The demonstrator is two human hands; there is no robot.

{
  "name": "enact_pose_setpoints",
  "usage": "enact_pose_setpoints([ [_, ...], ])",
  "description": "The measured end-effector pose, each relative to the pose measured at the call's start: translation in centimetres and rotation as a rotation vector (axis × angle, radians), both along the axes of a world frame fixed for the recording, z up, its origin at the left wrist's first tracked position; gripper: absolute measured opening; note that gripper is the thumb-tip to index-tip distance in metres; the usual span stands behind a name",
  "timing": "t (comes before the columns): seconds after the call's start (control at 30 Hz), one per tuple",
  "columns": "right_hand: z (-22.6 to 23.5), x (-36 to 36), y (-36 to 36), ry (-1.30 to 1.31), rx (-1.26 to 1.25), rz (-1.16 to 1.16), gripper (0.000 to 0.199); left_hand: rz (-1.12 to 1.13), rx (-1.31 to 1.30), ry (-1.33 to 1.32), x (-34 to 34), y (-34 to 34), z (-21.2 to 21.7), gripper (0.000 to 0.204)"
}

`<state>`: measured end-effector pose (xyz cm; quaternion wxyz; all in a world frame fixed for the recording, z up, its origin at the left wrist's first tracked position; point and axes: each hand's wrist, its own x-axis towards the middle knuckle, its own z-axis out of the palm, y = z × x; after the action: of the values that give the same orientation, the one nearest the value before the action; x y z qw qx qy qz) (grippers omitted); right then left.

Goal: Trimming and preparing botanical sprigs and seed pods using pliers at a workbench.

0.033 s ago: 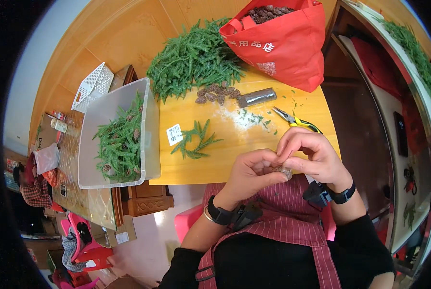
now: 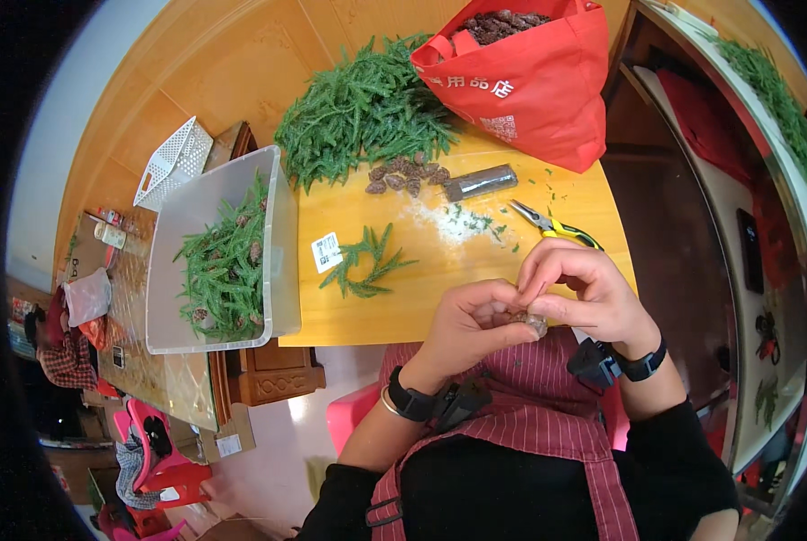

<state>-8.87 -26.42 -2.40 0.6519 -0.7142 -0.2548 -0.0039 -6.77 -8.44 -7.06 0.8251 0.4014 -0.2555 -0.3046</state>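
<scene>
Brown piece in its grip, the left hand seemingly steadies handling that next needs care, the right hand's hold unclear, pliers at twelve o'clock.

Clearance and Obstructions

Passage: bare tabletop between the green wreath and left hand. Obstructions: the bin wall bounds the left; pliers (just beyond the right hand) and red bag restrict the far right.
</scene>
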Motion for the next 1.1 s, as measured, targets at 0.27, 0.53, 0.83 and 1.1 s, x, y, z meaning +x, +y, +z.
enact_pose_setpoints([
  [0.27,0.4,-0.2,0.2,0.285,0.077,0.014,0.004,-0.054,0.044,0.015,0.1,0.3,-0.1,0.029],
  [0.53,1.3,-0.2,0.6,0.207,-0.149,-0.010,0.007,-0.121,0.119,0.068,0.4,0.6,-0.2,0.033],
  [0.83,0.3,-0.5,0.7,0.257,0.122,-0.055,0.010,-0.065,-0.020,0.012,0.2,0.3,-0.6,0.035],
  [1.1,0.1,-0.7,0.9,0.333,0.223,-0.090,0.010,0.010,-0.031,-0.049,0.4,0.3,-0.5,0.036],
])
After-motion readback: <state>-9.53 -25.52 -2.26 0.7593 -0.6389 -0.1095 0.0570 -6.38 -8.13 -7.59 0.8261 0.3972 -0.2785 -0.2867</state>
